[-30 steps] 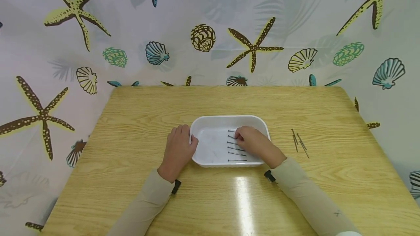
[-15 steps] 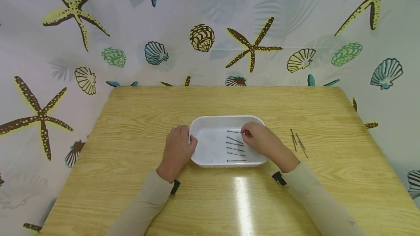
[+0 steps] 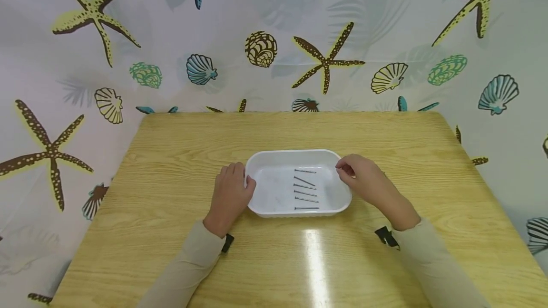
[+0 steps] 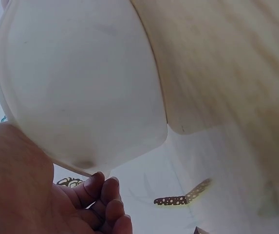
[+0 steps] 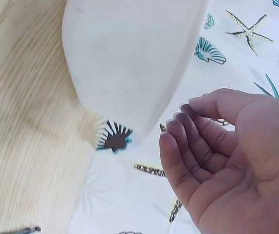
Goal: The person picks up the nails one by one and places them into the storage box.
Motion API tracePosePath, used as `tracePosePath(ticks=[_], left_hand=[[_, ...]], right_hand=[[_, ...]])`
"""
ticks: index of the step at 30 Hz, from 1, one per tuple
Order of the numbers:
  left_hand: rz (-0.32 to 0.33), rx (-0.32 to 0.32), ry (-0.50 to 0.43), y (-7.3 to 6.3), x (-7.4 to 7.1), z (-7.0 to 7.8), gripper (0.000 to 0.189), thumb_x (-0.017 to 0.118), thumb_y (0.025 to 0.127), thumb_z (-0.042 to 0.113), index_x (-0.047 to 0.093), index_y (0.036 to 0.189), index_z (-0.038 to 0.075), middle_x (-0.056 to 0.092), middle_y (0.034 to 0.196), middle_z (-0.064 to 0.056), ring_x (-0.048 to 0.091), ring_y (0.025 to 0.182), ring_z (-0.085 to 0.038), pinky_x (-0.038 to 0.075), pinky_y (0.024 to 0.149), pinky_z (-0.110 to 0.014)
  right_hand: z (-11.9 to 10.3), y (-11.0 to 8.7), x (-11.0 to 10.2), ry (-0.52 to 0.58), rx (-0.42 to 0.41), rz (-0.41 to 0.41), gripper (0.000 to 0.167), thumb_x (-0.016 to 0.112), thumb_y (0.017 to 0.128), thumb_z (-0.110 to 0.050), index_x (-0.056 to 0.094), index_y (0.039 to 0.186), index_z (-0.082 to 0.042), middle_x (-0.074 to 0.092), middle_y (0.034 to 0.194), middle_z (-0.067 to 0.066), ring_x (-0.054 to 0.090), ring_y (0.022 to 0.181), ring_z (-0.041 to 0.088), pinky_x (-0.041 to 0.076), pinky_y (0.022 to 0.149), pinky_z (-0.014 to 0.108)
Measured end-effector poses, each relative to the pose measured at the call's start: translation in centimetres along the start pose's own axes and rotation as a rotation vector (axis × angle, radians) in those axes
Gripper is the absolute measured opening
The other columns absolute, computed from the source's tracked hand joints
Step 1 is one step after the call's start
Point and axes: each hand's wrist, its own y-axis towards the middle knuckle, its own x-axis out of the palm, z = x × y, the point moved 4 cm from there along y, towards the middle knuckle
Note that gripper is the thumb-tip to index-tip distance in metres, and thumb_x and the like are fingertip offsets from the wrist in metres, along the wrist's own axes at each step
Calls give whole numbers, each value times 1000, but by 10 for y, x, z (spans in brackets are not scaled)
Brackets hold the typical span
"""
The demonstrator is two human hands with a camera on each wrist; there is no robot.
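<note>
A white tray [image 3: 270, 187] sits on the wooden table. My left hand [image 3: 229, 196] holds its left end, with the thumb over the rim and the fingers outside. In the left wrist view, fingertips lie at the tray's edge [image 4: 81, 168]. Several steel nails lie inside in a column, heads to the left; the top nail [image 3: 305, 171] is nearly level and the second nail [image 3: 305, 181] slants down to the right. My right hand [image 3: 364, 177] is above the tray's right rim, thumb near the loosely bent fingers [image 5: 173, 156], with nothing visible between them.
Dark metal nail ends [image 5: 25, 229] show on the table at the lower left of the right wrist view. In the head view my right hand and forearm hide that spot. A sea-patterned cloth [image 3: 239, 13] hangs behind the table's far edge [image 3: 239, 112].
My right hand has left the nails in the tray and moved right to the rim, exposing the top nail and covering the loose nails on the table. My left hand has stayed on the tray.
</note>
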Motion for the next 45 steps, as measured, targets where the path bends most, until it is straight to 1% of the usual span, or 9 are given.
tracePosePath(ticks=[4, 10, 18, 24, 29, 35, 41, 45], left_hand=[[10, 6, 4, 0, 1, -1, 15, 51, 86, 20, 44, 79, 8, 41, 71, -3, 38, 66, -22, 30, 59, -32], [28, 18, -3, 1, 1, -1, 15, 52, 85, 18, 43, 77, 9, 40, 70, -2, 37, 65, -21, 29, 58, -32], [20, 20, 7, 0, 3, -2, 15, 51, 85, 20, 43, 78, 9, 40, 71, -2, 36, 65, -21, 29, 58, -32], [32, 28, 18, 0, 3, -1, 14, 52, 85, 19, 45, 79, 9, 41, 71, -2, 37, 64, -21, 29, 57, -31], [25, 15, 18, 1, 3, -1, 13, 52, 85, 19, 45, 80, 9, 42, 72, -2, 37, 65, -21, 30, 58, -31], [3, 6, 14, 1, 3, -1, 14, 51, 86, 20, 44, 80, 9, 41, 72, -2, 37, 66, -20, 30, 58, -31], [16, 17, 10, 1, 1, 0, 14, 53, 85, 18, 44, 79, 9, 40, 71, -2, 36, 65, -20, 29, 58, -31], [16, 14, 7, 1, 1, 0, 14, 53, 86, 18, 44, 80, 9, 40, 71, -2, 36, 65, -21, 29, 58, -32]], right_hand=[[12, -8, -6, 3, 19, 13, 13, 57, 90, -11, 62, 99, -3, 60, 90, 6, 55, 80, 19, 47, 71, 36], [30, -20, -12, -44, 71, 33, 16, 55, 91, -13, 63, 99, -2, 60, 88, 6, 55, 79, 19, 47, 69, 37], [60, -41, -20, -78, 163, 28, 20, 55, 90, -11, 61, 101, 5, 60, 90, 15, 57, 80, 26, 48, 69, 42], [88, -57, -22, -76, 256, -10, 24, 54, 91, -11, 59, 105, 8, 60, 93, 19, 58, 83, 30, 47, 69, 44], [104, -66, -22, -84, 317, -49, 27, 53, 92, -15, 58, 106, 8, 60, 96, 21, 58, 87, 33, 46, 71, 46], [114, -71, -20, -92, 346, -74, 29, 54, 92, -17, 59, 104, 9, 61, 93, 21, 59, 85, 34, 46, 70, 46], [116, -74, -17, -90, 352, -91, 27, 54, 91, -16, 60, 102, 8, 62, 90, 18, 59, 82, 31, 47, 68, 45], [117, -75, -14, -76, 360, -121, 22, 55, 90, -14, 60, 100, 5, 62, 89, 16, 59, 81, 30, 46, 67, 43]])
